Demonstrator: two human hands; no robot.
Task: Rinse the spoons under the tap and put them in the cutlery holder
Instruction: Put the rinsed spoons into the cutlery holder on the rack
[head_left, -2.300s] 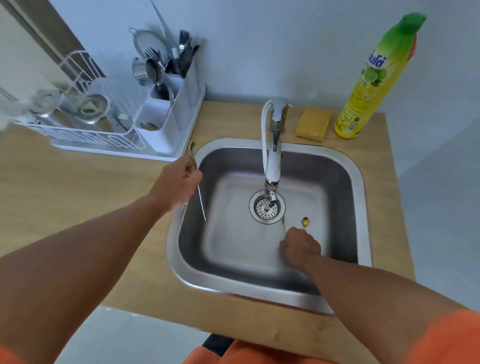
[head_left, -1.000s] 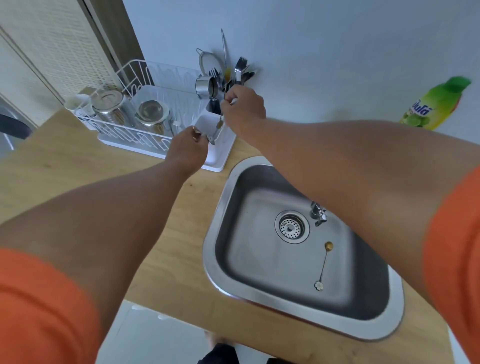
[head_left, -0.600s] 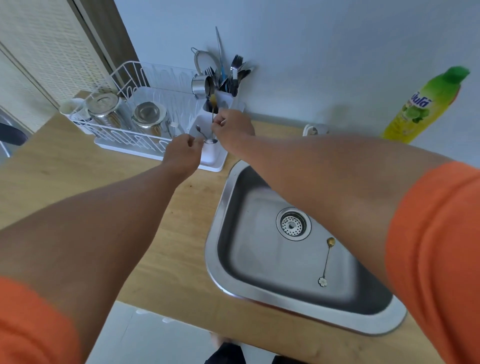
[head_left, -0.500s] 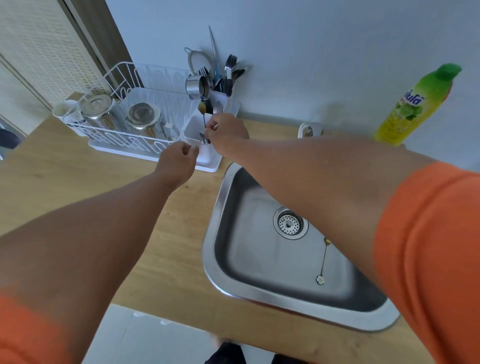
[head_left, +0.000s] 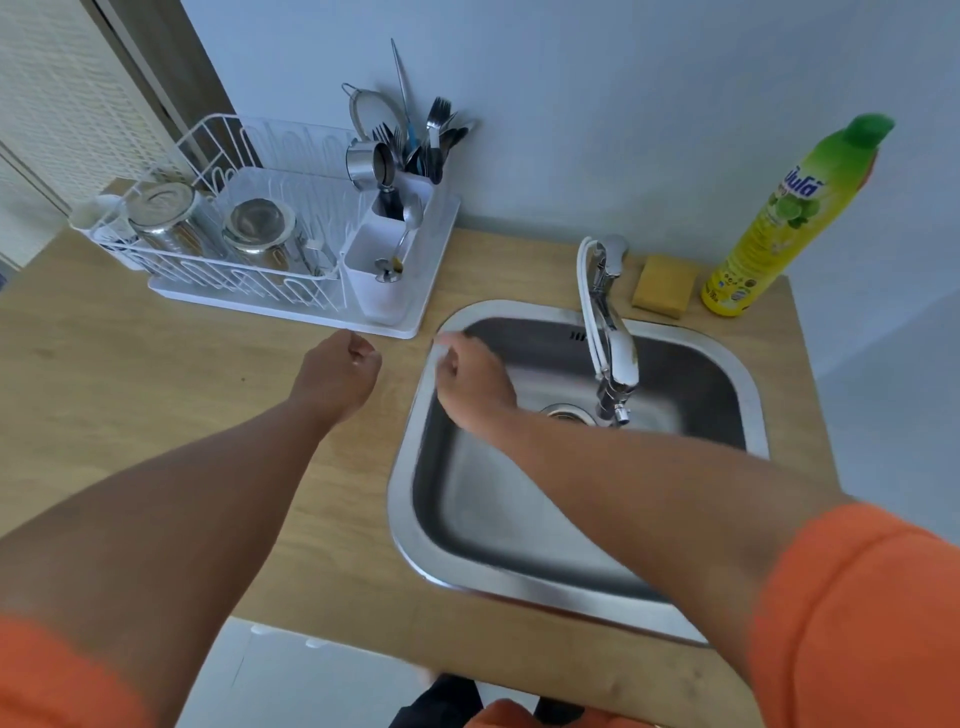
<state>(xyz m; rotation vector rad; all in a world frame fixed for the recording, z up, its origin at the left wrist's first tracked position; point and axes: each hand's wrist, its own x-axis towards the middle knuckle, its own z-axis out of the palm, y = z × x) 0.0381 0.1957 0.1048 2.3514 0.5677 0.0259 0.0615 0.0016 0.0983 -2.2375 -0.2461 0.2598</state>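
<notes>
The white cutlery holder (head_left: 382, 291) stands at the right end of the dish rack (head_left: 218, 270). Its front compartment holds two spoons (head_left: 402, 239) leaning together; forks and other cutlery fill the back compartment. My left hand (head_left: 337, 376) hovers over the wooden counter just in front of the rack, curled into a loose fist with nothing in it. My right hand (head_left: 470, 387) is above the left edge of the steel sink (head_left: 691, 343), blurred, fingers loosely bent and empty. The tap (head_left: 610, 338) reaches over the basin, with no water visible. My right forearm hides much of the basin floor.
Steel pots (head_left: 260, 231) and a cup sit in the rack. A yellow sponge (head_left: 662, 280) and a green-yellow dish soap bottle (head_left: 779, 223) stand behind the sink at the wall. The wooden counter (head_left: 130, 395) extends to the left.
Both hands let go of their spoons into the holder's front compartment and drew back toward me. The right hand moved down over the sink's left edge.
</notes>
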